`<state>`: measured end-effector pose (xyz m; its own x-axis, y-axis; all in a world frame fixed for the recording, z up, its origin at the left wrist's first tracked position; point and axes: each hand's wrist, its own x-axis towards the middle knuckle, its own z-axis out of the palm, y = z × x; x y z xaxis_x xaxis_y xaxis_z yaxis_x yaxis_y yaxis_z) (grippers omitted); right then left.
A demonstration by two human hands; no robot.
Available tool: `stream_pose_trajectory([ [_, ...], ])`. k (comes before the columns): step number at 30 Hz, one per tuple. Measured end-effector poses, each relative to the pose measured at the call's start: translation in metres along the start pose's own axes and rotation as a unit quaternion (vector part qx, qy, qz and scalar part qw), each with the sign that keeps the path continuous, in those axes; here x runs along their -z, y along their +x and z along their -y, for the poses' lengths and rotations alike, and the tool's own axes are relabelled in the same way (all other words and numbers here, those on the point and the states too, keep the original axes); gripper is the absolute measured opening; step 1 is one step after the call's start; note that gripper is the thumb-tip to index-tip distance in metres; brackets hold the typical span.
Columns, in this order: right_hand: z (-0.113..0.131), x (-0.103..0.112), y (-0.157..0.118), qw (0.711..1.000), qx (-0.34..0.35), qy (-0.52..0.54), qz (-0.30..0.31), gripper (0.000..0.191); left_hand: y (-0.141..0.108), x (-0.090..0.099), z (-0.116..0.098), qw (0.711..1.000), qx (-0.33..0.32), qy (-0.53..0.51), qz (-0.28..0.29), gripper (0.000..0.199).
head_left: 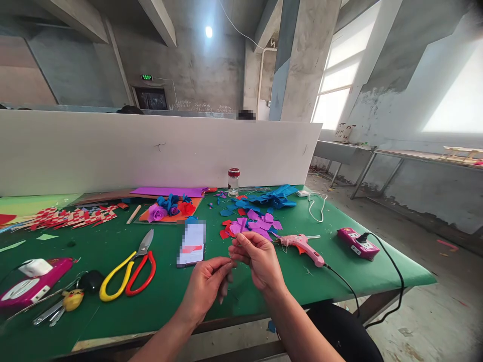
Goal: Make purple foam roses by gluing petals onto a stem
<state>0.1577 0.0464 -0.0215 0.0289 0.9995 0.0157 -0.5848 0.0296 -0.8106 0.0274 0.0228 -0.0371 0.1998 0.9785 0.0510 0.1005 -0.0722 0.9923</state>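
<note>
Both my hands meet above the front of the green table, fingertips close together. My right hand (258, 259) is pinched closed, and a small rolled purple paper piece (242, 225) stands up from its fingertips. My left hand (209, 281) is also pinched closed beside it; whatever its fingers grip is too small to make out. Behind the hands lie loose purple paper petals (260, 221), with red petals (226, 230) and blue paper pieces (277, 197) around them. A pink glue gun (304, 246) rests right of my right hand. Left of the petals is a phone (191, 244).
Scissors (132, 271) with yellow and red handles lie left. Finished paper flowers (169, 207) sit on orange sheets. A glass jar (234, 182) stands before the white board (151, 151). Magenta power strips (358, 244) lie at both sides; a black cord (396, 281) hangs off the right edge.
</note>
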Motion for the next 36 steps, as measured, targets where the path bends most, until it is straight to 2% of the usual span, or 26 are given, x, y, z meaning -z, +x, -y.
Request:
stream_pose_trajectory([
  [7,-0.001,0.006,0.007,0.998,0.059,-0.031,-0.016,0.031,0.004,0.012,-0.003,0.997,0.079,0.01,0.021,0.043],
  [10,0.001,0.011,0.012,0.998,0.058,-0.03,-0.023,0.03,0.006,0.015,-0.001,0.994,0.102,-0.021,0.037,0.046],
  [14,0.0,0.016,0.015,0.999,0.04,-0.025,-0.023,0.03,0.004,0.008,0.006,0.989,0.116,-0.044,0.075,0.043],
  [26,0.001,0.018,0.015,0.999,0.039,-0.026,-0.016,0.03,0.0,0.0,0.01,0.991,0.109,0.043,0.065,0.037],
  [30,0.0,0.018,0.014,0.999,0.039,-0.029,0.007,0.028,0.002,0.01,0.003,0.984,0.11,0.079,0.112,0.04],
  [33,-0.002,0.017,0.011,0.996,0.048,-0.056,0.053,0.024,0.004,0.023,-0.008,0.994,0.035,0.09,0.059,0.039],
  [36,-0.005,0.014,0.006,0.988,0.065,-0.096,0.099,0.019,0.003,0.031,-0.016,0.998,0.017,0.049,0.037,0.038],
])
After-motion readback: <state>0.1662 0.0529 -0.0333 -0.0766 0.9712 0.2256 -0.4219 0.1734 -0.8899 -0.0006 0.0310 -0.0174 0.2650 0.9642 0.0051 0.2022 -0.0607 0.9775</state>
